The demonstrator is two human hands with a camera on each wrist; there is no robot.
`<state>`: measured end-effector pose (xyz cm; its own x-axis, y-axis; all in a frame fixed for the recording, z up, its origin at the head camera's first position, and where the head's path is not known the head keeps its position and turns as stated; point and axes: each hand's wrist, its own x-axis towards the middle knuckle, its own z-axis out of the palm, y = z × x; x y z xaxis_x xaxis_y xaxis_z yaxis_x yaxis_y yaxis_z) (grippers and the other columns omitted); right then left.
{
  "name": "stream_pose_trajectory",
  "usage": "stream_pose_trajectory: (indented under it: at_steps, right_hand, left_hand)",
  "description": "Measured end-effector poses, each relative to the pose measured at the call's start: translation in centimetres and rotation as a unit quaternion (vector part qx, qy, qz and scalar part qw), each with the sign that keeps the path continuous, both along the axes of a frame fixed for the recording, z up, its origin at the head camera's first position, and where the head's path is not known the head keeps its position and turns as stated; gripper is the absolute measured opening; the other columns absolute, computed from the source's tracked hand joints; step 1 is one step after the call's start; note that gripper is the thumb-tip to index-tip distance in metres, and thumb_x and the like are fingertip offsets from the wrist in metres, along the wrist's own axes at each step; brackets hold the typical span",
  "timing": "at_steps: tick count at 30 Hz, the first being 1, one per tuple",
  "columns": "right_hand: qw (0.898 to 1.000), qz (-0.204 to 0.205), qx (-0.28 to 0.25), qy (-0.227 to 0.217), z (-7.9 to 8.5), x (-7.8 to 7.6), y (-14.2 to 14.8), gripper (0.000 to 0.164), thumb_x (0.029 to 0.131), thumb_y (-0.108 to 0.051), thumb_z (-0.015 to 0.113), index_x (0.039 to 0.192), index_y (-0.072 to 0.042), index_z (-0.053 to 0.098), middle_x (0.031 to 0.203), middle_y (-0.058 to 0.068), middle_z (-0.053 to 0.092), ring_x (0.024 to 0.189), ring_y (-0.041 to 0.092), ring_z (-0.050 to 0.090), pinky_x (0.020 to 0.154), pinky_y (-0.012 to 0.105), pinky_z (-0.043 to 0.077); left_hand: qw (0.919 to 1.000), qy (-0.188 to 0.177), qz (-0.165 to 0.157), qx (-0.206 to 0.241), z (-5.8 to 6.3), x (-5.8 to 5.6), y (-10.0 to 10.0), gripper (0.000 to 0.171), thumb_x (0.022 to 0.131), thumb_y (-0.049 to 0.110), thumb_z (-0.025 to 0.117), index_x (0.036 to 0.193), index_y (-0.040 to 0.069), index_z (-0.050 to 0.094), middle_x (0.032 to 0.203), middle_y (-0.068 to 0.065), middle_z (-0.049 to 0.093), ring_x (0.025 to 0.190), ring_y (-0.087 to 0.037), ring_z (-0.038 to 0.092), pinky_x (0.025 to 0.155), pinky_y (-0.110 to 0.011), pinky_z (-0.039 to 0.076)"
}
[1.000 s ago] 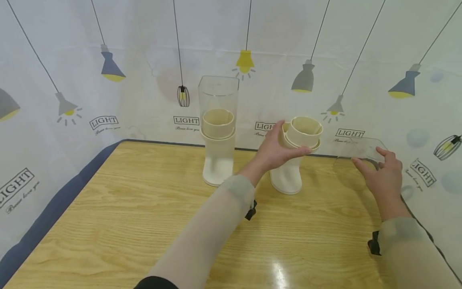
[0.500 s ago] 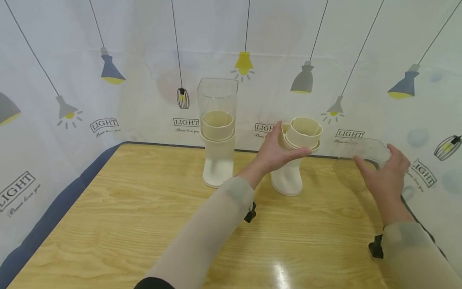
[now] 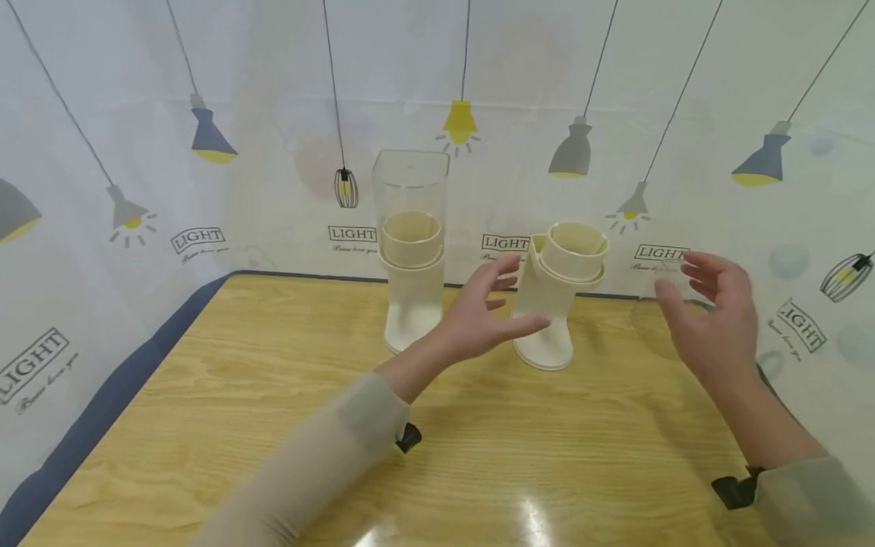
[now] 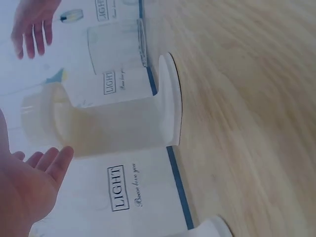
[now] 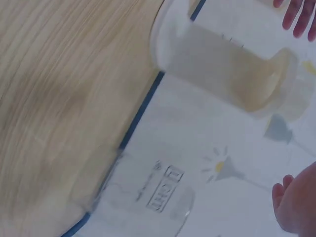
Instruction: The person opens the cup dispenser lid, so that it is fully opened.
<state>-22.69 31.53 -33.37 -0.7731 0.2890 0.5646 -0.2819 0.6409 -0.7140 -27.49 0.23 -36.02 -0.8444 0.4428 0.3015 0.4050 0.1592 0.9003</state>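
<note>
A cream stand with a round collar on top stands upright right of centre on the table. My left hand is at its left side with fingers spread, holding nothing; the left wrist view shows the fingertips near the stand's collar, contact unclear. On the right stands a clear, see-through container, partly behind my right hand in the head view. The right hand's fingers bend loosely around nothing; in the left wrist view they hang apart from the container. The container's outline is faint in the right wrist view.
A second cream stand carries a clear upright container on top, left of the first. The wooden table ends at a dark blue strip along a white backdrop printed with lamps.
My left hand has let go of the right-hand stand's collar and moved down and left. My right hand has come off the clear container's side and shifted slightly left. Both stands keep their places.
</note>
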Motion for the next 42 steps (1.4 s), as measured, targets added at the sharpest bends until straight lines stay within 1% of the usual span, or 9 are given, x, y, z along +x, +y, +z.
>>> stream_pose_trajectory:
  at_steps: [6, 9, 12, 16, 20, 22, 25, 31, 42]
  right_hand:
    - [0.993, 0.092, 0.036, 0.063, 0.9, 2.3, -3.4, 0.049, 0.097, -0.005, 0.075, 0.145, -0.007, 0.063, 0.133, -0.022, 0.059, 0.122, -0.006, 0.059, 0.105, 0.009, 0.044]
    - [0.986, 0.132, 0.059, 0.085, 1.3, 2.8, -5.0, 0.049, 0.096, 0.0, 0.075, 0.143, -0.001, 0.063, 0.132, -0.027, 0.059, 0.122, -0.007, 0.06, 0.105, 0.009, 0.045]
    - [0.978, 0.168, 0.073, 0.097, 1.8, 3.1, -6.7, 0.049, 0.094, 0.002, 0.075, 0.141, 0.001, 0.063, 0.131, -0.022, 0.061, 0.121, -0.005, 0.061, 0.105, 0.01, 0.047]
    - [0.97, 0.214, 0.074, 0.083, 2.2, 2.9, -9.0, 0.048, 0.094, 0.001, 0.075, 0.141, 0.001, 0.064, 0.132, -0.007, 0.065, 0.119, 0.001, 0.063, 0.105, 0.013, 0.048]
    - [0.968, 0.231, 0.091, 0.04, 2.8, 2.5, -11.0, 0.046, 0.098, -0.006, 0.076, 0.142, -0.003, 0.064, 0.138, 0.005, 0.068, 0.122, 0.009, 0.065, 0.105, 0.014, 0.047]
    - [0.967, 0.235, 0.101, 0.019, 3.2, 2.3, -11.9, 0.045, 0.1, -0.009, 0.075, 0.143, -0.004, 0.063, 0.142, 0.009, 0.067, 0.125, 0.015, 0.066, 0.106, 0.016, 0.047]
    - [0.963, 0.25, 0.102, 0.0, 3.9, 1.6, -13.3, 0.043, 0.102, -0.012, 0.075, 0.143, -0.003, 0.063, 0.143, 0.011, 0.065, 0.128, 0.028, 0.066, 0.11, 0.028, 0.05]
    - [0.957, 0.274, 0.097, 0.016, 5.8, -0.5, -16.4, 0.046, 0.102, -0.017, 0.075, 0.143, -0.002, 0.062, 0.145, 0.012, 0.064, 0.129, 0.031, 0.066, 0.11, 0.051, 0.054]
    - [0.951, 0.279, 0.127, -0.028, 8.4, -4.8, -20.2, 0.055, 0.104, -0.03, 0.073, 0.153, -0.01, 0.059, 0.156, 0.016, 0.053, 0.14, 0.034, 0.059, 0.119, 0.052, 0.05]
  left_hand:
    - [0.9996, 0.023, -0.014, -0.005, -0.2, 3.0, -4.0, 0.089, 0.091, 0.028, 0.09, 0.167, 0.021, 0.043, 0.163, -0.002, 0.053, 0.151, -0.028, 0.056, 0.118, -0.044, 0.054]
    - [0.9989, 0.044, -0.012, -0.006, -0.4, 4.1, -6.0, 0.086, 0.092, 0.024, 0.089, 0.165, 0.019, 0.045, 0.16, -0.005, 0.057, 0.148, -0.029, 0.059, 0.114, -0.046, 0.057]
    - [0.9981, 0.061, -0.003, -0.007, -0.6, 4.7, -8.1, 0.083, 0.092, 0.02, 0.089, 0.163, 0.018, 0.048, 0.158, -0.006, 0.059, 0.145, -0.029, 0.061, 0.11, -0.047, 0.06]
    - [0.9971, 0.075, 0.015, -0.002, -0.6, 5.2, -10.9, 0.078, 0.091, 0.013, 0.088, 0.16, 0.015, 0.051, 0.156, -0.009, 0.06, 0.142, -0.031, 0.063, 0.107, -0.047, 0.062]
    - [0.9967, 0.068, 0.043, -0.01, -0.1, 5.4, -13.7, 0.077, 0.092, 0.011, 0.088, 0.159, 0.013, 0.052, 0.156, -0.011, 0.06, 0.14, -0.033, 0.064, 0.106, -0.047, 0.062]
    - [0.9959, 0.064, 0.061, -0.02, 0.1, 5.3, -15.0, 0.077, 0.093, 0.013, 0.088, 0.16, 0.012, 0.051, 0.157, -0.012, 0.06, 0.14, -0.033, 0.064, 0.106, -0.049, 0.062]
    - [0.9937, 0.06, 0.089, -0.029, 0.3, 4.9, -16.6, 0.076, 0.094, 0.014, 0.088, 0.16, 0.012, 0.05, 0.157, -0.009, 0.059, 0.14, -0.031, 0.064, 0.105, -0.046, 0.063]
    - [0.9915, 0.056, 0.113, -0.029, 0.6, 3.7, -18.4, 0.075, 0.096, 0.015, 0.085, 0.162, 0.015, 0.049, 0.159, -0.007, 0.058, 0.141, -0.033, 0.063, 0.108, -0.052, 0.06]
    - [0.9895, 0.034, 0.135, -0.04, 1.0, 0.0, -19.8, 0.081, 0.098, 0.023, 0.085, 0.167, 0.014, 0.043, 0.163, -0.013, 0.052, 0.145, -0.035, 0.06, 0.114, -0.058, 0.055]
